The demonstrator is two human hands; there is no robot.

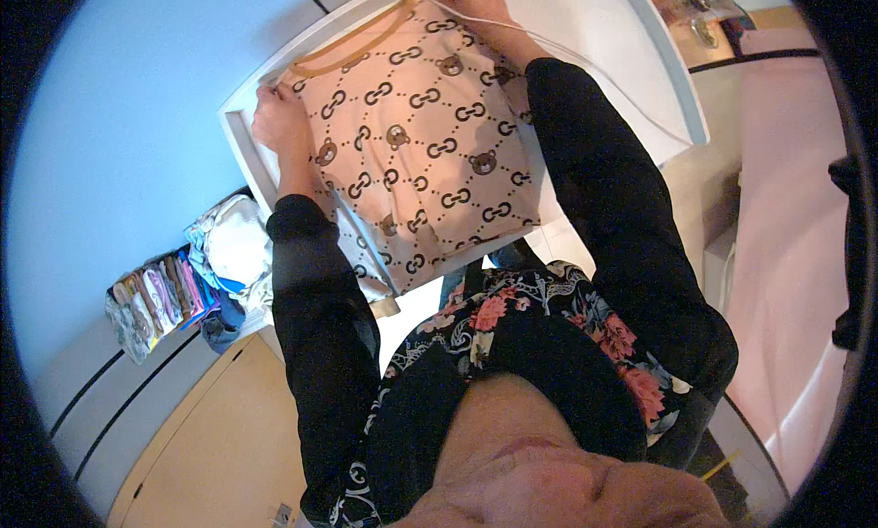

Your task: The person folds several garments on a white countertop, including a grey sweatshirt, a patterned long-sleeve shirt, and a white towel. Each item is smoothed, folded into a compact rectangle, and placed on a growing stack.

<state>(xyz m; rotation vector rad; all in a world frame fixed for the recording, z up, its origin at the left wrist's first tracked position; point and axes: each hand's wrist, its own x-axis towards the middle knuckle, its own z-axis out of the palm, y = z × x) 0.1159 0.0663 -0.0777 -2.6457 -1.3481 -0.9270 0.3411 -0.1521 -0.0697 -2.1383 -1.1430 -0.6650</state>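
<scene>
A peach long-sleeved top (411, 123) with a brown neckband, dark link shapes and small bear heads is spread out before me, neckline away from me. My left hand (281, 116) grips its shoulder beside the left end of the neckband. At the other shoulder, my right hand (477, 3) holds the fabric, partly cut off by the picture's top edge. One sleeve (360, 260) hangs down on the left with its tan cuff low. The top lies over a white tray-like surface with a raised rim (240, 144). A thin white cord (549, 41) runs past my right wrist.
Left of the white surface, folded clothes (154, 298) stand in a row beside a pile of pale cloth (236, 243) and a dark blue cap (223, 322). A wooden door (212, 439) is at the lower left. Pink fabric (789, 219) hangs at the right.
</scene>
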